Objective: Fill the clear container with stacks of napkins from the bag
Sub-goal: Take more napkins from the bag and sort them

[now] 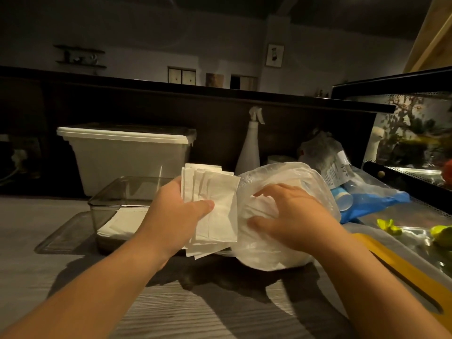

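Observation:
My left hand [176, 214] grips a fanned stack of white napkins [215, 192], thumb pressed on its front, held just right of the clear container [110, 201]. The container stands on the grey counter and has some white napkins [122, 223] lying on its bottom. My right hand [291, 216] reaches into the mouth of the clear plastic bag [288, 177], fingers curled around folded napkins inside it. The bag rests on the counter beside the stack.
The clear lid [58, 236] lies flat under and left of the container. A large white tub with lid [127, 152] stands behind it, a white spray bottle [249, 148] to its right. Blue packaging [367, 201] and a yellow cutting board [403, 270] lie on the right.

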`<act>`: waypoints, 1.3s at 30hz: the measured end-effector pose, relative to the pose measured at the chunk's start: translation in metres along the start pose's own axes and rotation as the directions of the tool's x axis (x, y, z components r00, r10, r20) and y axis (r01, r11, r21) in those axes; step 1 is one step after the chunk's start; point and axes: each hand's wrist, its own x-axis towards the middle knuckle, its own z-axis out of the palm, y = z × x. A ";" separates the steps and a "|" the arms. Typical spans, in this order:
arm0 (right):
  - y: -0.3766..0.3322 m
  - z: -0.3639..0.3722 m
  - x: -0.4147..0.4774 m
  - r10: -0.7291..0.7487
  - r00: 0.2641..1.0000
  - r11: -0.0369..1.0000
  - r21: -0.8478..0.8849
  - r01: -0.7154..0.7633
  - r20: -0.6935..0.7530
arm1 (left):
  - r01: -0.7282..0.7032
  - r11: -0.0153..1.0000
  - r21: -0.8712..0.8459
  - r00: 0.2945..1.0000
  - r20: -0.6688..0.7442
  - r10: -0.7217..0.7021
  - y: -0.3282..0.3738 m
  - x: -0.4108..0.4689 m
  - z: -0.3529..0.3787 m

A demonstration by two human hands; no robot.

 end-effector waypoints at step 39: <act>0.009 0.006 0.009 0.108 0.985 0.993 0.032 -0.114 0.133 | -0.015 1.000 -0.023 1.000 0.018 0.015 -0.001 0.002 -0.002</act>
